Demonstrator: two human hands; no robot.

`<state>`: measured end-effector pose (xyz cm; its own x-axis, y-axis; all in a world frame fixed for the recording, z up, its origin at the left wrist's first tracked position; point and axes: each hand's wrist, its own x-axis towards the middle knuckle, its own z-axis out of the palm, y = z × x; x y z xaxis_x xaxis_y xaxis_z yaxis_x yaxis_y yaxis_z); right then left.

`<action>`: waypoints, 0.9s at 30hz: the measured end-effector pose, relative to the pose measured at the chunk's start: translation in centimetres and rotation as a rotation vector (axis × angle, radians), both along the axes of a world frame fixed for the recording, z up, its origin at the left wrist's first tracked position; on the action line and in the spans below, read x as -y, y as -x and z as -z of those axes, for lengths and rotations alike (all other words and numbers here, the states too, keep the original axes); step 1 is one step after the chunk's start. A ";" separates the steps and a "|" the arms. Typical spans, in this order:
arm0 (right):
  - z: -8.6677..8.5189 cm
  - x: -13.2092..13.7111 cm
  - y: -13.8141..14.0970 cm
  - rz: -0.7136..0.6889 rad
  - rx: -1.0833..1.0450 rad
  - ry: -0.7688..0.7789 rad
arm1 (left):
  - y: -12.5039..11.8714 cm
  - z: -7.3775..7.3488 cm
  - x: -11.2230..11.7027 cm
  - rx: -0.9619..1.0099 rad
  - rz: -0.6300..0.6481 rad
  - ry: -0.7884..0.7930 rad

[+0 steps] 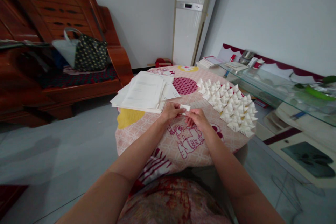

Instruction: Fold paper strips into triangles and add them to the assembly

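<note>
A small piece of white paper (pixel 186 107) is sitting between the two hands over the middle of the table (pixel 161 143), and whether it is touching the cloth (pixel 185 85) beneath cannot be told. The left hand (pixel 172 111) is pinching its left side between thumb and forefinger, while the right hand (pixel 196 116) is gripping its lower right part, the other right fingers curling in below. With both hands meeting on so small a piece, the step appears to be creasing or shaping it; doing that well would mean holding the left pinch steady, lining the edges up before pressing, and running the right thumb firmly along the crease without letting the layers slip. Just beyond the left hand, a stack of paper (pixel 143 91) is spreading toward the table's far left edge, its sheets lying askew, so keeping the left wrist off them seems wise. Along the right edge, many folded paper pieces (pixel 228 105) are standing in close rows, and the right elbow and forearm should be staying clear of them. Past that edge, a glass-topped stand (pixel 278 89) is holding assorted household things.
</note>
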<state>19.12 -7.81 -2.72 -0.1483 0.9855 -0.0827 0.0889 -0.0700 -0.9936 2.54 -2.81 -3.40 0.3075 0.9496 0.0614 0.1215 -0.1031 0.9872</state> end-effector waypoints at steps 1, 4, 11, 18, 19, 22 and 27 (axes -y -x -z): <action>0.0 0.0 0.0 0.000 -0.005 -0.009 | 0.0 -0.1 0.1 0.011 -0.007 -0.004; -0.1 0.0 -0.3 -0.009 -0.017 -0.044 | -0.1 -0.4 0.3 0.083 -0.012 -0.021; -0.3 0.0 -0.2 -0.044 -0.024 -0.066 | -0.2 -0.8 0.4 0.202 -0.045 0.005; -0.4 0.2 0.0 -0.045 0.001 -0.081 | -0.4 -0.6 0.4 0.136 0.001 0.005; -0.4 0.2 0.0 -0.048 0.014 -0.076 | -0.5 -0.5 0.4 0.108 0.018 0.007; -0.3 0.4 0.3 -0.057 0.042 -0.059 | -0.5 -0.2 0.4 0.059 0.032 -0.005; -0.3 0.2 0.4 -0.052 0.041 -0.076 | -0.6 -0.2 0.5 0.114 0.011 0.020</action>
